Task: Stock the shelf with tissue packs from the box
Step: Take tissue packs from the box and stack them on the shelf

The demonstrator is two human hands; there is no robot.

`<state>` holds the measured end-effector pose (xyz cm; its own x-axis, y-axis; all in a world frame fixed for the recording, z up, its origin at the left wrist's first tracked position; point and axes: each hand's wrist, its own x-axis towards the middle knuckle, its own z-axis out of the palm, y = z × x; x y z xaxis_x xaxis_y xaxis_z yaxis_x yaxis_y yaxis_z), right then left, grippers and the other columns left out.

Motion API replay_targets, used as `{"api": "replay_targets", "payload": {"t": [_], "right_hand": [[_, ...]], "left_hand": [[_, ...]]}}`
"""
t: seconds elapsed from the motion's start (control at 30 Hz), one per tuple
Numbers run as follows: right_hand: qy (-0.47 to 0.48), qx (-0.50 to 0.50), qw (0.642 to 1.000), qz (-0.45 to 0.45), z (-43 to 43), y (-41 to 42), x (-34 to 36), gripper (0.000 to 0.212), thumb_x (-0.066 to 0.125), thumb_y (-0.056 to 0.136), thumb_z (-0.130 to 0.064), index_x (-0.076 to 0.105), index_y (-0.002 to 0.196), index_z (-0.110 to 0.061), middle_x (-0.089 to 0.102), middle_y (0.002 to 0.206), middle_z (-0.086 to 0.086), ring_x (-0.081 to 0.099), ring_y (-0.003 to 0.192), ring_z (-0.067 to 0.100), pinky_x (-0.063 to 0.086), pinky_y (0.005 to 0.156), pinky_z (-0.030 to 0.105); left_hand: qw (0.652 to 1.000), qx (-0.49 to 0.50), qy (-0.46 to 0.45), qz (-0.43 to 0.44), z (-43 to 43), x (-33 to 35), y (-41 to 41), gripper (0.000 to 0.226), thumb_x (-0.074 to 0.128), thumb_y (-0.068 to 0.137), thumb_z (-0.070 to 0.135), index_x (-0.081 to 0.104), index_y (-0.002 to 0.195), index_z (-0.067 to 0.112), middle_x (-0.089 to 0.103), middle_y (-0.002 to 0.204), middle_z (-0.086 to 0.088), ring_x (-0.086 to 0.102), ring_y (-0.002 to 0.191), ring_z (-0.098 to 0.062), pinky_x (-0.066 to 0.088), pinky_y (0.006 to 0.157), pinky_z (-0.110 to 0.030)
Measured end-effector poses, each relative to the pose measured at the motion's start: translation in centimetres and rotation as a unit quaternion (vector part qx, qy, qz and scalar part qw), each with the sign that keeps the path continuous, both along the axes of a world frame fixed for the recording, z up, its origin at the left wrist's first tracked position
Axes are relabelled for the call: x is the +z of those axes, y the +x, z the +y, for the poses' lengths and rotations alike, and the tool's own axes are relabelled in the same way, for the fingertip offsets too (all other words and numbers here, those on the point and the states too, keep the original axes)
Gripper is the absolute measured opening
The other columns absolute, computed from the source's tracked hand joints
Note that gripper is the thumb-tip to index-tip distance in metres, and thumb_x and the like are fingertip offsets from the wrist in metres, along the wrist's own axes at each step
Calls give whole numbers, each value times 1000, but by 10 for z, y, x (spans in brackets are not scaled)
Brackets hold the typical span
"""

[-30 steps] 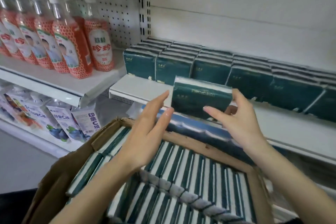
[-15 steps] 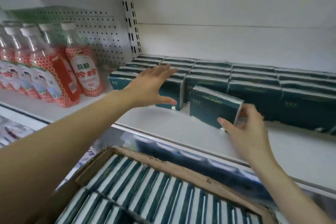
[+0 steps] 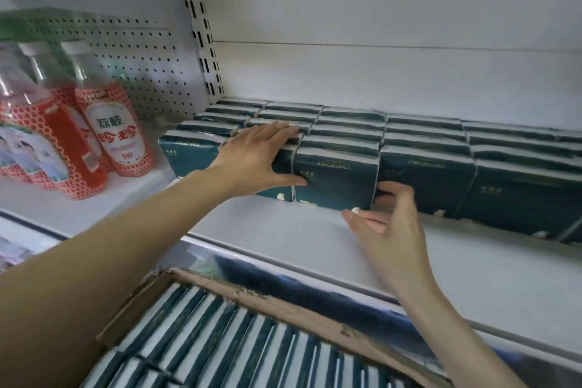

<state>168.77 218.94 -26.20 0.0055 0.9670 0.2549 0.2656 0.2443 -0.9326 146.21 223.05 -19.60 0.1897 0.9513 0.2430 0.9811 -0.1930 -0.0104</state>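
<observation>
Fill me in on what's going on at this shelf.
A person is stocking dark green tissue packs on the white shelf. The right hand grips the right edge of one front-row tissue pack, which stands level with the row. The left hand lies flat across the neighbouring packs to its left, steadying them. Below, the cardboard box holds many more packs. Further left stand red drink bottles.

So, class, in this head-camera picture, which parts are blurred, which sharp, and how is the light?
Head view: the bottles at left and the box at the bottom are smeared; the front tissue pack reads fairly sharp; light on the shelf is soft, without glare.
</observation>
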Motion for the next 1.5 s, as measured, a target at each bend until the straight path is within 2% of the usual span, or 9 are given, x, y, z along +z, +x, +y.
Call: {"api": "replay_targets", "payload": {"t": [0.17, 0.33, 0.5, 0.77, 0.93, 1.07, 1.2, 1.3, 1.5], "right_hand": [[-7, 15, 1000, -13, 1, 2, 2, 50, 75, 81, -26, 36, 113, -32, 51, 110, -4, 58, 87, -9, 43, 70, 6], [-14, 2, 1000, -25, -1, 3, 11, 49, 73, 83, -28, 34, 113, -28, 48, 118, 3, 58, 67, -5, 45, 67, 15], [55, -20, 998, -23, -24, 5, 22, 40, 70, 85, -29, 38, 108, -28, 48, 103, -2, 52, 67, 1, 41, 69, 22], [44, 165, 983, -66, -107, -35, -1, 33, 66, 88, -24, 42, 108, -34, 51, 100, -7, 57, 70, 9, 45, 62, 13], [-56, 331, 924, -183, -174, -72, -43, 29, 60, 91, -41, 46, 115, -32, 49, 106, -11, 57, 75, 1, 46, 66, 17], [-112, 432, 824, -350, -219, -94, -80, 56, 51, 88, -61, 41, 133, -28, 45, 125, -11, 54, 94, 0, 49, 85, 27], [-151, 438, 774, -431, -244, -107, -116, 68, 52, 87, -62, 38, 140, -22, 41, 141, 0, 41, 126, 15, 40, 102, 33], [-183, 420, 752, -475, -253, -115, -132, 78, 53, 87, -63, 33, 145, -15, 38, 145, 7, 35, 132, 22, 38, 104, 34], [-233, 381, 770, -456, -264, -124, -146, 77, 68, 78, -59, 46, 135, -13, 47, 136, 7, 44, 125, 21, 43, 95, 29]], "left_hand": [[1000, 9, -4, 15, 1, 2, 3, 92, 55, 78, 72, 20, 152, 29, 21, 158, 8, 22, 144, -16, 17, 116, -38], [1000, 20, 7, 22, -3, 1, 6, 98, 55, 75, 73, 17, 153, 28, 21, 159, 4, 23, 144, -20, 18, 117, -39], [999, 5, 26, 23, -30, 9, 5, 100, 56, 75, 71, 19, 153, 21, 21, 159, -3, 23, 144, -24, 12, 119, -39], [998, 1, 21, -61, -170, -17, -28, 90, 41, 80, 72, 32, 149, 15, 30, 156, -9, 30, 142, -26, 20, 117, -41], [990, 62, -27, -127, -302, -84, -57, 81, 35, 86, 70, 42, 144, 13, 38, 151, -9, 36, 138, -23, 31, 113, -47], [983, 127, -66, -117, -391, -137, -64, 78, 25, 90, 73, 43, 142, 18, 40, 150, -3, 33, 138, -15, 20, 117, -42], [962, 221, -79, -143, -442, -169, -57, 71, 21, 95, 66, 46, 141, 19, 41, 150, 0, 25, 142, -11, 6, 120, -43], [950, 263, -45, -160, -456, -177, -48, 58, 25, 99, 52, 54, 135, 17, 52, 142, -1, 37, 137, -16, 7, 118, -40], [908, 343, 14, -242, -458, -189, -30, 54, 29, 97, 50, 62, 127, 19, 60, 130, 5, 39, 129, -12, 24, 113, -52]]}}
